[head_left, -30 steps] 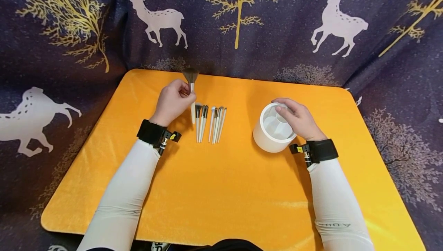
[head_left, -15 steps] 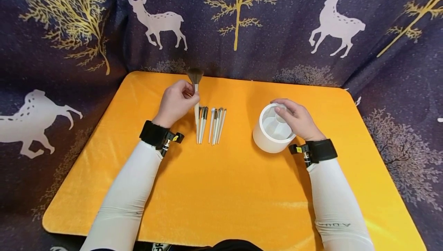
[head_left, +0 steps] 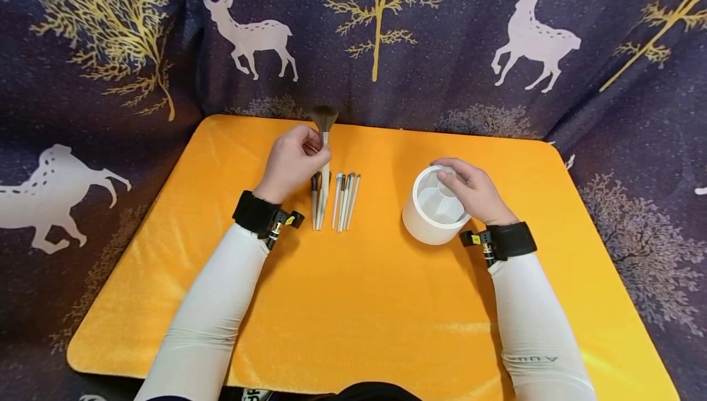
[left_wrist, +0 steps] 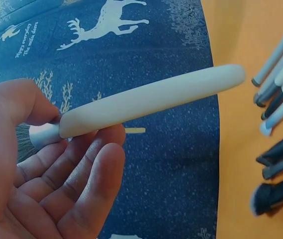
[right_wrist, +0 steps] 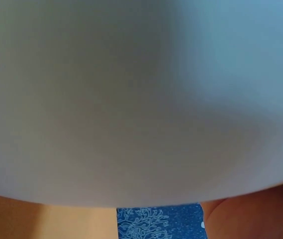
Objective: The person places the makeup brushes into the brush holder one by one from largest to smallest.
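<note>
Between thumb and fingers my left hand point(head_left: 294, 160) pinches a large makeup brush point(head_left: 324, 171) near its ferrule, dark fan-shaped bristles up and pale handle down. In the left wrist view the makeup brush's handle point(left_wrist: 151, 99) reaches away from the fingers. Below and right of that hand, several smaller makeup brushes point(head_left: 343, 204) lie side by side on the table. On the right, my right hand point(head_left: 479, 192) grips the rim of a white round divided holder point(head_left: 428, 228), thumb inside and fingers at the far side. The holder's wall point(right_wrist: 131, 124) fills most of the right wrist view.
An orange cloth covers the table point(head_left: 353, 303). Behind it and along the sides hangs a dark blue curtain point(head_left: 420, 75) printed with deer and trees. The brushes lie left of the holder, with a stretch of cloth between them.
My left hand has moved right with the large brush, which now hangs over the left group of smaller brushes. The right hand and the holder stay almost in place.
</note>
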A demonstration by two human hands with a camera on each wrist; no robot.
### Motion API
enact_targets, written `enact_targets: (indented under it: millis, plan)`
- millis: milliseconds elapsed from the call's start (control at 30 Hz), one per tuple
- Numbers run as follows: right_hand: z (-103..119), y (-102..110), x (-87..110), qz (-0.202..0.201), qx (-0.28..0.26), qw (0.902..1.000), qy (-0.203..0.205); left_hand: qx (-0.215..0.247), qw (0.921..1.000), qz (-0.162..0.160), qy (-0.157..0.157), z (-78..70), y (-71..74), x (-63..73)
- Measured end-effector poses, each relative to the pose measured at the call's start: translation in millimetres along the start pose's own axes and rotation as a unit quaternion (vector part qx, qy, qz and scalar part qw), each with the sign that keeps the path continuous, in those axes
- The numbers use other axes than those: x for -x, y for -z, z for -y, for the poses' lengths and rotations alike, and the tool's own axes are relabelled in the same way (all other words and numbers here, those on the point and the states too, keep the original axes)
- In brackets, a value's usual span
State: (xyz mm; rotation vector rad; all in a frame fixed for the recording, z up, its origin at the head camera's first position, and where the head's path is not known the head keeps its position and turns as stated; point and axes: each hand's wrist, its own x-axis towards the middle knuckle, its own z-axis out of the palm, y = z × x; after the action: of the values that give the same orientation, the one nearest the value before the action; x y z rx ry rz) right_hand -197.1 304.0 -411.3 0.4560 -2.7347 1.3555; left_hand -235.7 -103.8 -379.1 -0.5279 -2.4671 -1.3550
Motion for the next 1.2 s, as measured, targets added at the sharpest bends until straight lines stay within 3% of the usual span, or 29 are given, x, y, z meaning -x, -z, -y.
enact_targets:
  millis: [400, 867, 1200]
  plan:
    - [-0.7, -0.5, -1.3, 0.001, -0.005, 1.0000, 0.001, 0.014, 0.9999, 0.000, -0.005, -10.5, -12.0, -4.3]
    - [-2.3, 0.2, -0.3, 0.002, -0.004, 1.0000, 0.003, 0.064, 0.9973, 0.030, -0.019, -42.1, -36.3, -10.7]
    - [-1.3, -0.6, -0.3, 0.000, -0.003, 1.0000, 0.003, 0.061, 0.9968, 0.030, -0.042, -54.1, -46.2, -10.4]
